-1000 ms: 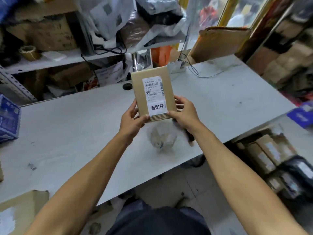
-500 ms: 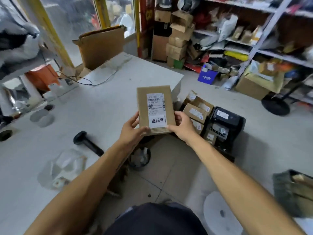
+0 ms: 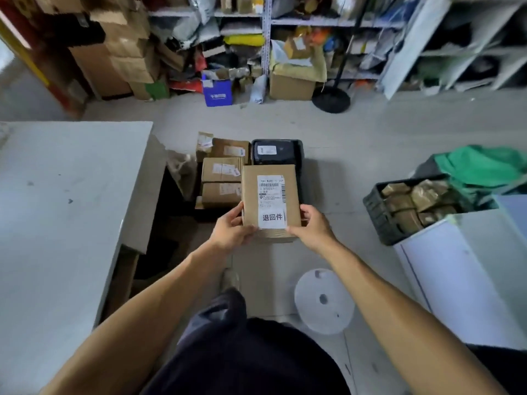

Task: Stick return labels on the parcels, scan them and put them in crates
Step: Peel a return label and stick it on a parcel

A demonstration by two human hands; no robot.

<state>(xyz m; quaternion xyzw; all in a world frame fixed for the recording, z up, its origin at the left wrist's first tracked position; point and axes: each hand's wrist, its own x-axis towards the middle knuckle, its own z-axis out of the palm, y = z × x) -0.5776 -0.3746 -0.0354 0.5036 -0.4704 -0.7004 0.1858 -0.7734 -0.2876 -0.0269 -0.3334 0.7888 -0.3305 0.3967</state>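
Observation:
I hold a flat brown cardboard parcel (image 3: 271, 195) in front of me, above the floor. It carries a white shipping label and a white return label (image 3: 272, 218) with black characters at its lower end. My left hand (image 3: 231, 230) grips its lower left corner and my right hand (image 3: 312, 229) grips its lower right corner. Just beyond it on the floor stands a black crate (image 3: 299, 155) holding a black-wrapped parcel (image 3: 273, 152), beside several labelled brown boxes (image 3: 222, 178).
The grey worktable (image 3: 65, 223) is on my left. At right, a dark crate (image 3: 379, 215) full of brown parcels sits beside a white cabinet (image 3: 462, 275) and green cloth (image 3: 482, 166). A white round disc (image 3: 323, 300) lies on the floor. Cluttered shelves (image 3: 268, 32) line the back wall.
I have turned right, away from the table, carrying the parcel in both hands. The floor crate and boxes now lie directly beyond the parcel.

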